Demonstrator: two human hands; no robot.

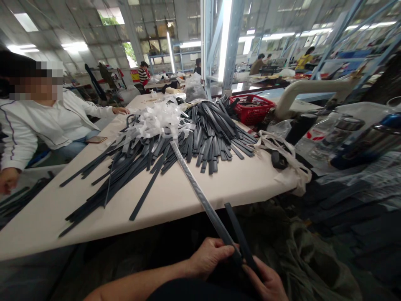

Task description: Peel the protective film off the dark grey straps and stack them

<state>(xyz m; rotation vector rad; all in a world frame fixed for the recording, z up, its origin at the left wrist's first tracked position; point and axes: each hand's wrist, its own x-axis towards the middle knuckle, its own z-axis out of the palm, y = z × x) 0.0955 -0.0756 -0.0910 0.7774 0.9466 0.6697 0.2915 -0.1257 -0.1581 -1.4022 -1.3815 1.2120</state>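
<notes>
In the lower middle, my left hand (211, 256) is closed on a long dark grey strip (200, 194), thumb flat along it. The strip slants up and away over the table edge, and its far end looks pale and shiny among the white pieces. My right hand (267, 279) is closed beside it, to the right, on a dark flat strip (238, 230) that points up at the table edge. Whether both are parts of one strip I cannot tell. Past the hands lies a heap of dark grey strips (213, 125), with a pile of thin white strips (156, 119) on it.
The cream table (175, 200) bears the heap. A red basket (252, 109) stands behind it. At right are a cloth bag (286, 156), bottles (341, 129) and more dark strips. A co-worker in a white jacket (75, 110) sits at left, near a phone (96, 139).
</notes>
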